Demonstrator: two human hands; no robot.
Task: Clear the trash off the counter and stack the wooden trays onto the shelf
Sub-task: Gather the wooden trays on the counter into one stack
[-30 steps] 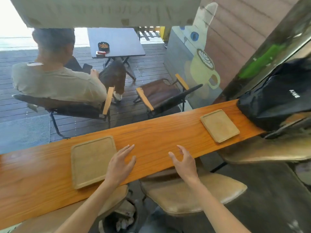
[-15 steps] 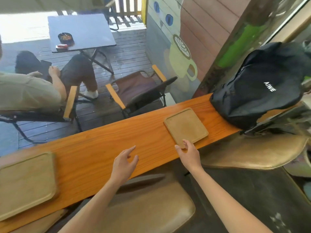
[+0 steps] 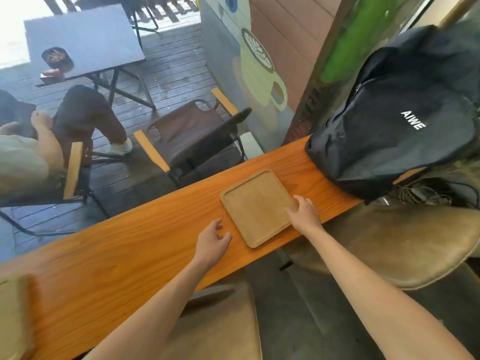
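A square wooden tray [image 3: 255,206] lies flat on the orange wooden counter [image 3: 130,255], towards its right end. My right hand [image 3: 304,214] holds the tray's near-right edge, thumb on top and fingers curled over the rim. Just left of the tray's near corner, my left hand [image 3: 211,242] hovers above the counter with its fingers apart and nothing in it. A second wooden tray [image 3: 13,315] shows blurred at the bottom left edge of the view.
A black backpack [image 3: 389,120] sits on the counter's right end, close to the tray. Tan stools [image 3: 405,245] stand under the counter's near side. Beyond the window, a person sits in a chair by a grey table [image 3: 85,40].
The view has swung right, so the first tray slid off to the left. My right hand reached the right-hand tray and closed on its edge; my left hand followed towards it.
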